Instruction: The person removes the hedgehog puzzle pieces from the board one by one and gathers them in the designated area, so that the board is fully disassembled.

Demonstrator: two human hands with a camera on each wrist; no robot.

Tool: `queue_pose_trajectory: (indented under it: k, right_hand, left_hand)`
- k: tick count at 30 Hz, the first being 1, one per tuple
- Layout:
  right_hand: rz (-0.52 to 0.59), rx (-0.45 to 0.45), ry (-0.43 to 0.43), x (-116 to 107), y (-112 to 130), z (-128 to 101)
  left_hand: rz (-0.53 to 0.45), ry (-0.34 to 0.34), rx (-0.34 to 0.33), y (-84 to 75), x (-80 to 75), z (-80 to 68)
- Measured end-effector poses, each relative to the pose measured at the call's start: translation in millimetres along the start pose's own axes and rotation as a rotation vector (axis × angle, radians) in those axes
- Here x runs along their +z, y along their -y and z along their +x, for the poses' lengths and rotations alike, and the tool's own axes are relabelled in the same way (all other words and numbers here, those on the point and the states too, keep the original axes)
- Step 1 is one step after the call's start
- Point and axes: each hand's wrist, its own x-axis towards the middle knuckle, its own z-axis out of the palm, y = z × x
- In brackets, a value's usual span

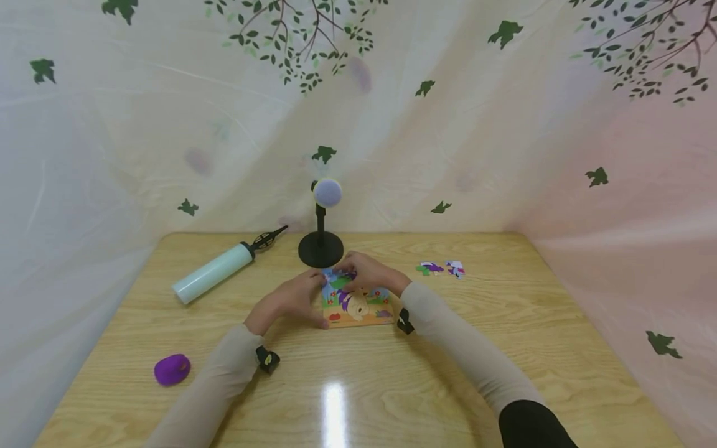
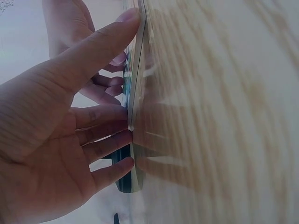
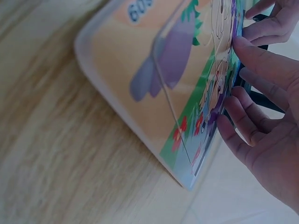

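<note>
A colourful jigsaw puzzle board (image 1: 364, 316) with a cartoon picture lies flat on the table, between both hands. My left hand (image 1: 292, 297) is at its left side, thumb by the near left corner and fingers spread along the edge. In the left wrist view, that hand's fingers (image 2: 110, 147) are nearly straight against the board's edge. My right hand (image 1: 370, 274) reaches over the board's far part, its fingertips on the green and purple area. The right wrist view shows its fingers (image 3: 238, 137) spread and touching the picture; the palm hides part of the board.
Two loose puzzle pieces, one purple and green (image 1: 430, 268) and one purple and white (image 1: 455, 269), lie at the back right. Behind the board stands a round lamp on a black base (image 1: 320, 250). A pale green hand pump (image 1: 215, 272) and a purple object (image 1: 172, 369) lie leftward.
</note>
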Motion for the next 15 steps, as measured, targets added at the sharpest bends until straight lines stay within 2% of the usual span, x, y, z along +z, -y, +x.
queue_pose_trajectory:
  k: [9, 15]
  right_hand:
    - [0.014, -0.008, -0.011, 0.0, 0.6, -0.4]
    - [-0.017, -0.025, -0.006, -0.7, 1.7, 1.7]
  left_hand:
    - [-0.001, 0.001, 0.008, -1.0, 1.2, -0.2]
    - [0.008, -0.002, 0.015, -1.8, 0.3, -1.1]
